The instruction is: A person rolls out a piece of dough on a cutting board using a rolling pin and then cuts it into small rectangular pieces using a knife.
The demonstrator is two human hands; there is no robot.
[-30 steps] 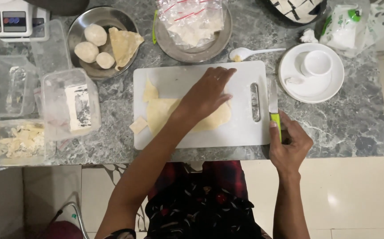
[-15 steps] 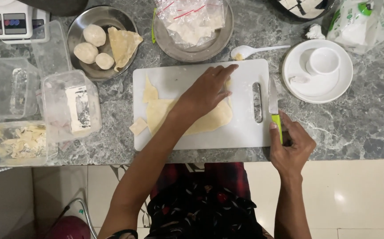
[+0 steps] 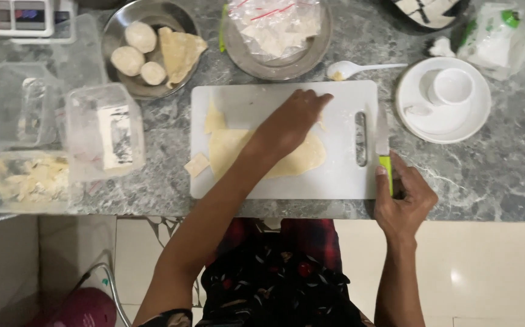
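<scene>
Left arm: reaches diagonally from the lower left up across the white cutting board [image 3: 262, 103], forearm crossing the board's near edge. Left hand [image 3: 292, 121]: palm down, fingers loosely curled and together, resting on the far right part of the rolled dough sheet [image 3: 302, 160]; fingertips lie at the sheet's upper edge, toward the middle of the board. It presses or touches the dough and grasps nothing.

Right arm: comes straight up from the lower right, wrist bent slightly inward. Right hand [image 3: 403, 200]: closed around the green handle of a knife [image 3: 383, 148], thumb along the handle's left side. The knife lies along the board's right edge, blade pointing away from the person, flat on or just above the counter; which, cannot be told.

Dough sheet: pale yellow, thin, flat on the board's near half, with a pointed flap [image 3: 215, 119] toward the upper left. One small cut square of dough [image 3: 197, 164] sits at the board's left edge, partly on the grey marble counter [image 3: 492, 175].

Surroundings: steel bowl [image 3: 117, 24] with three dough balls and a folded piece, beyond the board on the left. Steel plate [image 3: 317, 51] bearing a clear plastic bag, beyond the board's middle. White plastic spoon [image 3: 359, 68] just past the board's far edge. White plate [image 3: 474, 121] with a small white cup, to the right. Clear plastic containers [image 3: 102, 130] to the left, one holding pale cut pieces.
</scene>
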